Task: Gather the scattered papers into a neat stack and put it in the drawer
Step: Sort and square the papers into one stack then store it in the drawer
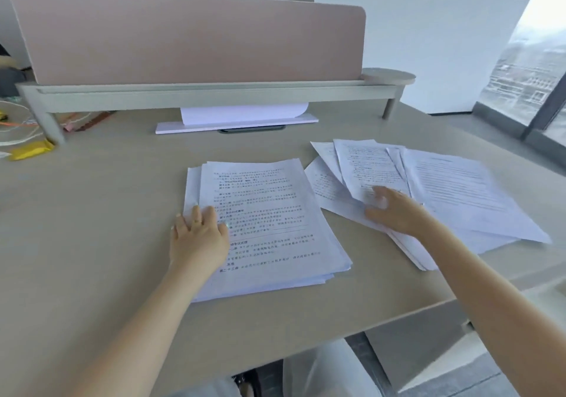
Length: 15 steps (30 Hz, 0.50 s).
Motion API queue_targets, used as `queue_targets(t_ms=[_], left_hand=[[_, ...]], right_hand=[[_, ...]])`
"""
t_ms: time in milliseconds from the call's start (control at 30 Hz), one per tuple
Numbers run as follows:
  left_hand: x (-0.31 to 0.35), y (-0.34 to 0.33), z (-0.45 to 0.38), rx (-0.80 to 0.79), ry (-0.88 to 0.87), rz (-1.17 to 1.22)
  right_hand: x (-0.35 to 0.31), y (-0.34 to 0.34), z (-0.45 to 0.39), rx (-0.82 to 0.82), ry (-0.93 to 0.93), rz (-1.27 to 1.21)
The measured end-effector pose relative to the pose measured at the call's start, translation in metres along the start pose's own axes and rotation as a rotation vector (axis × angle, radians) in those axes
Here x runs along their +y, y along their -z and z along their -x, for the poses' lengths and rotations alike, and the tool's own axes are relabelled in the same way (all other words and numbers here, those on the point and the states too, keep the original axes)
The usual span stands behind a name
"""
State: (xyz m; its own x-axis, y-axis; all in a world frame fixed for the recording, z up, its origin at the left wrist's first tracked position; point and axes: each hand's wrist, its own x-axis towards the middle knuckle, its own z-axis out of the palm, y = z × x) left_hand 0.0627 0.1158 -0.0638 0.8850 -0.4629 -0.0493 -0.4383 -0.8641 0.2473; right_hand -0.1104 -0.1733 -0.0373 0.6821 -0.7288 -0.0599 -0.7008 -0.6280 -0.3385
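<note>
Hands: two, flat | paper piles: two | loose sheets: maybe six

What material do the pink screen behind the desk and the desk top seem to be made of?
Pink screen: probably felt or fabric-covered board; matte, slightly fuzzy, with no reflections and soft rounded corners. Desk top: likely laminate or veneer on board; pale beige, smooth, a faint sheen, and a thin, even edge at the front. Neither can be confirmed by look alone.
</note>
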Motion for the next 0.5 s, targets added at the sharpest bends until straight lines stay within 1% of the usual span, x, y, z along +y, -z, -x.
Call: queue_targets(t_ms=[67, 167, 233, 267, 367, 400, 433, 500], left_hand=[[0.002, 0.007, 0.004, -0.063, -0.015, 0.015], [0.016, 0.026, 0.008, -0.159, -0.043, 0.018], [0.038, 0.039, 0.009, -0.163, -0.128, 0.067], [0.052, 0.043, 0.008, -0.176, -0.182, 0.149], [0.103, 0.052, 0.002, -0.280, -0.252, 0.510], [0.119, 0.052, -0.004, -0.301, -0.261, 0.579], [0.135, 0.051, -0.012, -0.307, -0.273, 0.605], [0.163, 0.045, -0.028, -0.288, -0.311, 0.547]], right_hand=[[-0.001, 0.004, 0.004, 0.070, 0.010, -0.005], [0.001, 0.007, 0.005, 0.082, -0.010, 0.048], [0.009, 0.009, 0.002, 0.114, -0.012, 0.039], [0.014, 0.009, 0.000, 0.162, -0.018, 0.015], [0.030, 0.021, -0.002, 0.307, -0.074, -0.184], [0.037, 0.027, -0.002, 0.344, -0.094, -0.263], [0.043, 0.034, -0.002, 0.360, -0.109, -0.326], [0.053, 0.045, 0.000, 0.364, -0.128, -0.419]])
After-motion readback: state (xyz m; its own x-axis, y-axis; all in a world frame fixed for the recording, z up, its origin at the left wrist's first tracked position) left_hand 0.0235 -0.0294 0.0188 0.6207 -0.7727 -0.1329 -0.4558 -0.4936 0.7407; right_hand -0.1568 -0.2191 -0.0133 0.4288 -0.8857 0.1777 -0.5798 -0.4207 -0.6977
